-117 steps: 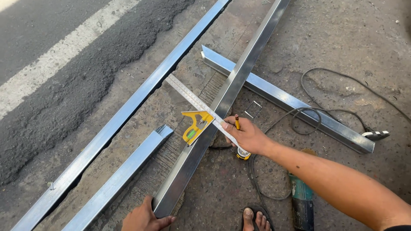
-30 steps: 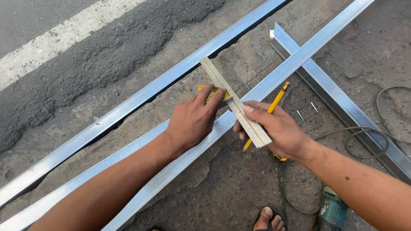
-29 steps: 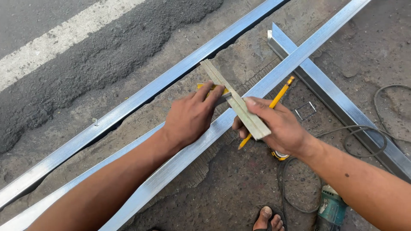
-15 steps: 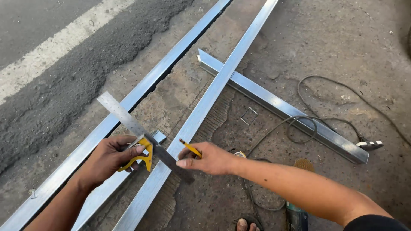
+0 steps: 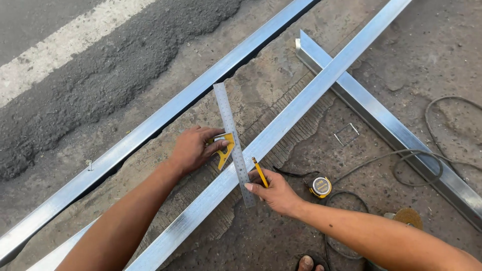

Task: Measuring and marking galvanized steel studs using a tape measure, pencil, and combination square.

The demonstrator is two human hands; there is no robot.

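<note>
A combination square (image 5: 232, 145) lies across a long galvanised steel channel (image 5: 281, 128) on the concrete ground (image 5: 281, 90). The channel's long axis runs from the lower left to the upper right. The square's steel blade crosses it at a steep angle, one end pointing up and slightly left toward a second steel channel (image 5: 165, 118) by the asphalt, the other end reaching just past the near edge of the first channel.

The left hand (image 5: 193, 148) grips the square's yellow head, pressed against the far side of the channel. The right hand (image 5: 273, 190) pinches a yellow pencil (image 5: 259, 171), its tip set against the blade where it meets the channel.

A yellow tape measure (image 5: 320, 186) lies just beside the right wrist, next to a looped black power cord (image 5: 401, 165). A third channel (image 5: 381, 125) passes under the first, angling toward the lower right.
</note>
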